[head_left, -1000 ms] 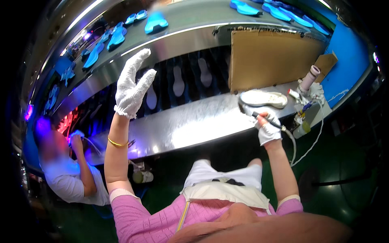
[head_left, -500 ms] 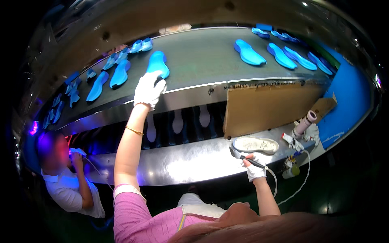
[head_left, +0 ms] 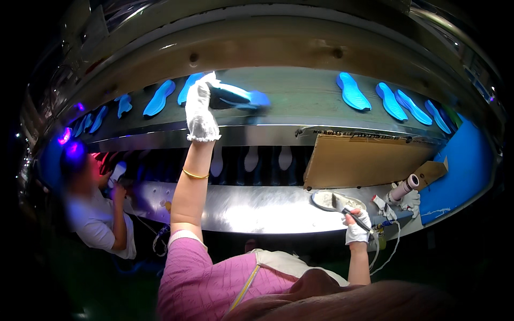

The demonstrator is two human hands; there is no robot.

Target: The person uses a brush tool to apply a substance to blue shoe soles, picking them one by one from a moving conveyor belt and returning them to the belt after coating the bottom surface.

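My left hand (head_left: pixel 201 112), in a white glove, reaches over the conveyor belt and is closed on a blue shoe sole (head_left: pixel 235 95). That sole is tilted on its side, blurred at its far end. My right hand (head_left: pixel 357 229), in a white glove with bare fingertips, grips a black-handled brush (head_left: pixel 350 213) with a pale hose running from it. The brush head is over an off-white, sole-shaped piece (head_left: pixel 322 200) on the metal ledge; whether they touch I cannot tell. Other blue soles (head_left: pixel 353 92) lie along the belt on both sides.
A brown cardboard sheet (head_left: pixel 358 163) leans against the belt's metal side. At the ledge's right end are a pink cylinder (head_left: pixel 405 188) and crumpled white gloves (head_left: pixel 411 202). Pale soles (head_left: pixel 251 159) sit below the belt. A co-worker (head_left: pixel 99 214) works at the left.
My left hand has lifted the blue sole off the belt and turned it sideways. The brush has shifted right, over the off-white piece. The whole view has also tilted.
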